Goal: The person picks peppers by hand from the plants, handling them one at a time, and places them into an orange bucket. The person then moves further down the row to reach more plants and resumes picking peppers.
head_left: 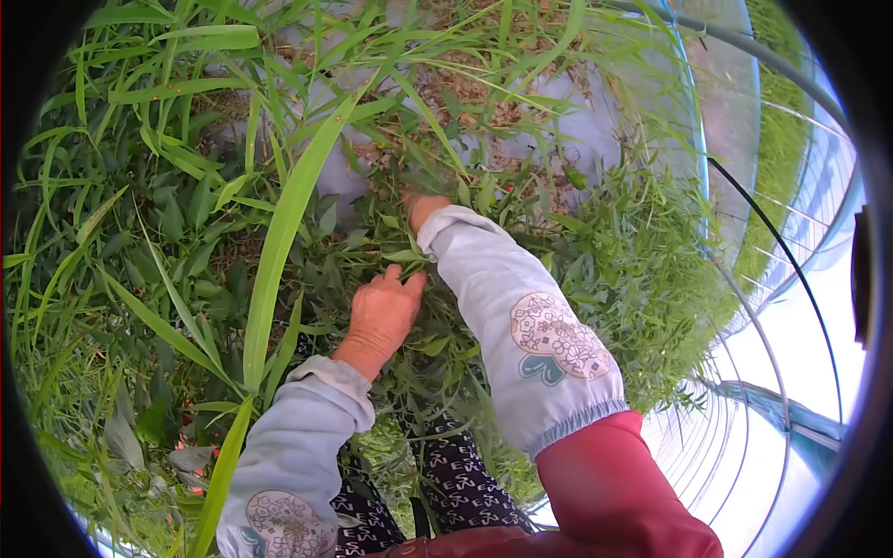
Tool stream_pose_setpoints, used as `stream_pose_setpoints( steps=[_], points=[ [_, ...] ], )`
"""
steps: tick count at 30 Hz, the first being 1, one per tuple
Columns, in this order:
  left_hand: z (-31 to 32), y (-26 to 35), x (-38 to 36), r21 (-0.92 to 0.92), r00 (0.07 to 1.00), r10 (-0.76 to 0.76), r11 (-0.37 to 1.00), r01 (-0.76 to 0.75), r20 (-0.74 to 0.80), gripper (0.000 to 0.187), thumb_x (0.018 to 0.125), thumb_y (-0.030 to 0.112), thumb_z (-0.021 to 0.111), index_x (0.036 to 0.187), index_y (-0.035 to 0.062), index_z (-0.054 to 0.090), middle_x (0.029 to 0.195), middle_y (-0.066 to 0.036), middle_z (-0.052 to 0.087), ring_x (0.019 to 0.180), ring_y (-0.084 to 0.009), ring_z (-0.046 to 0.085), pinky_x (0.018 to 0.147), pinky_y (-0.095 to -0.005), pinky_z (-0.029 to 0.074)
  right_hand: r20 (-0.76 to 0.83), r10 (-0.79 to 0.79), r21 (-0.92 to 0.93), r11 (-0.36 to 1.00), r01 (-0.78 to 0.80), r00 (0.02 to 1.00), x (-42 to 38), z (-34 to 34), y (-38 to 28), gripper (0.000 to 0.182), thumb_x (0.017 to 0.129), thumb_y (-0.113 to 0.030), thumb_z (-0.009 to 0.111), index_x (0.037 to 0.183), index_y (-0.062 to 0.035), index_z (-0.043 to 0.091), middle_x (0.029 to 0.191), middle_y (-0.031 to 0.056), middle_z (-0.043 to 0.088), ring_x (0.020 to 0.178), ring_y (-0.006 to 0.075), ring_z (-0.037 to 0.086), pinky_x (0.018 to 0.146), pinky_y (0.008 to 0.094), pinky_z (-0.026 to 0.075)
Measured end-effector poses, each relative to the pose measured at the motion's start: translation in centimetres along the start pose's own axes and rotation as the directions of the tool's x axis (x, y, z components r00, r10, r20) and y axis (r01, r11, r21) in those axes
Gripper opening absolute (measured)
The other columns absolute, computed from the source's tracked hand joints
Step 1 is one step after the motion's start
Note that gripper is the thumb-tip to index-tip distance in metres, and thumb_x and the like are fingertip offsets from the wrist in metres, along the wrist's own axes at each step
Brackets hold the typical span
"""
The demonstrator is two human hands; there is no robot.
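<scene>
My left hand (383, 307) reaches into low leafy green plants (358, 251). Its fingers are curled in among stems and leaves, and what they close on, if anything, is hidden. Farther forward and to the right, my right hand (424, 206) is pushed into the foliage. Leaves and the cuff cover most of it, so its fingers do not show. Pale grey sleeve covers with a flowered patch (558, 337) cover both forearms.
Long grass blades (288, 232) rise on the left, one crossing close before the camera. Grey sheeting (581, 126) strewn with dry plant matter lies ahead. Clear plastic film (730, 102) and curved hoops (791, 251) stand on the right. My patterned trouser legs (460, 474) are below.
</scene>
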State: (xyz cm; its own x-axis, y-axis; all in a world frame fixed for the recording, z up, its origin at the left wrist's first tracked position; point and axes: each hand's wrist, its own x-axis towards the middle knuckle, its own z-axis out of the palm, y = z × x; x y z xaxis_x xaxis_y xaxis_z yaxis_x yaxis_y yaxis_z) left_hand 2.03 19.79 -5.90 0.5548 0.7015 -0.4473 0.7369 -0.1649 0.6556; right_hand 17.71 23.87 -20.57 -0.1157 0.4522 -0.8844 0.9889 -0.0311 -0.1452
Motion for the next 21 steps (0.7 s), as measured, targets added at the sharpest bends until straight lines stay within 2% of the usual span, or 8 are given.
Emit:
stream_pose_setpoints(
  steps=[7,9,12,14,15,16,19,21],
  points=[
    [0.1,-0.1,0.1,0.023,1.000,-0.009,1.000,0.009,0.008,0.030,0.071,0.015,0.067,0.100,0.0113,0.062,0.087,-0.014,0.057,0.068,-0.0300,0.061,0.059,-0.0392,0.050,0.103,-0.106,0.057,0.993,0.101,0.989,-2.2,-5.9,-2.0,0.032,0.082,-0.029,0.052,0.102,-0.0058,0.063,0.098,0.0203,0.063,0.093,0.0362,0.061,0.080,0.0436,0.048],
    [0.4,-0.4,0.0,0.023,1.000,-0.010,1.000,0.010,-0.007,0.029,0.071,0.015,0.067,0.099,0.0110,0.062,0.086,-0.013,0.056,0.069,-0.0300,0.061,0.059,-0.0394,0.051,0.053,0.069,0.085,0.994,-0.073,0.996,-3.9,-9.0,-3.4,0.027,0.083,-0.023,0.052,0.101,-0.0087,0.064,0.104,0.0194,0.062,0.097,0.0340,0.061,0.082,0.0405,0.049],
    [0.4,-0.3,0.0,0.030,1.000,-0.023,0.999,0.023,-0.001,0.030,0.071,0.015,0.066,0.100,0.0105,0.062,0.084,-0.013,0.055,0.069,-0.0301,0.061,0.060,-0.0397,0.050,-0.277,0.064,0.496,0.864,0.086,0.959,-4.3,-12.8,-2.4,0.024,0.086,-0.022,0.048,0.097,-0.0046,0.059,0.096,0.0189,0.065,0.084,0.0326,0.063,0.074,0.0439,0.050],
    [0.4,-0.4,-0.2,0.041,0.999,-0.034,0.999,0.033,0.016,0.030,0.071,0.015,0.066,0.101,0.0103,0.061,0.083,-0.013,0.055,0.069,-0.0302,0.060,0.060,-0.0398,0.050,-0.053,0.110,0.998,0.052,0.048,0.992,-5.8,-18.2,-1.4,0.021,0.091,-0.016,0.042,0.101,-0.0068,0.058,0.096,0.0120,0.064,0.082,0.0253,0.062,0.068,0.0422,0.052],
    [0.4,-0.5,-0.3,0.026,1.000,-0.026,0.999,0.026,-0.001,0.032,0.071,0.015,0.067,0.102,0.0103,0.061,0.083,-0.013,0.054,0.069,-0.0303,0.060,0.059,-0.0400,0.050,-0.090,0.199,0.995,-0.034,0.098,0.976,-6.4,-21.3,-1.3,0.021,0.092,-0.012,0.040,0.103,-0.0061,0.056,0.092,0.0075,0.060,0.080,0.0200,0.059,0.062,0.0379,0.053],
    [0.4,-0.7,-0.3,0.012,1.000,-0.018,1.000,0.018,-0.020,0.033,0.071,0.014,0.067,0.103,0.0102,0.060,0.082,-0.012,0.054,0.068,-0.0304,0.060,0.059,-0.0402,0.050,-0.370,0.066,0.929,0.035,0.368,0.927,-5.2,-22.0,1.7,0.020,0.082,-0.010,0.054,0.100,-0.0052,0.061,0.085,0.0086,0.058,0.074,0.0200,0.060,0.062,0.0340,0.055],
    [0.8,-1.0,-0.6,0.015,0.999,-0.040,0.999,0.040,0.000,0.034,0.071,0.014,0.067,0.104,0.0106,0.059,0.082,-0.012,0.053,0.068,-0.0306,0.059,0.059,-0.0405,0.049,-0.357,0.332,0.934,0.117,0.338,0.873,-3.4,-24.0,5.8,0.023,0.077,-0.006,0.054,0.098,0.0009,0.062,0.079,0.0082,0.058,0.069,0.0144,0.059,0.053,0.0303,0.048],
    [0.6,-1.0,-0.6,0.006,0.999,-0.046,0.999,0.046,-0.001,0.035,0.071,0.014,0.067,0.104,0.0108,0.059,0.082,-0.012,0.053,0.068,-0.0304,0.059,0.059,-0.0405,0.049,-0.200,0.401,0.852,0.522,-0.044,0.894,-1.4,-21.7,8.8,0.021,0.079,-0.013,0.057,0.093,0.0010,0.063,0.072,0.0088,0.060,0.063,0.0166,0.057,0.054,0.0308,0.048]
  ],
)
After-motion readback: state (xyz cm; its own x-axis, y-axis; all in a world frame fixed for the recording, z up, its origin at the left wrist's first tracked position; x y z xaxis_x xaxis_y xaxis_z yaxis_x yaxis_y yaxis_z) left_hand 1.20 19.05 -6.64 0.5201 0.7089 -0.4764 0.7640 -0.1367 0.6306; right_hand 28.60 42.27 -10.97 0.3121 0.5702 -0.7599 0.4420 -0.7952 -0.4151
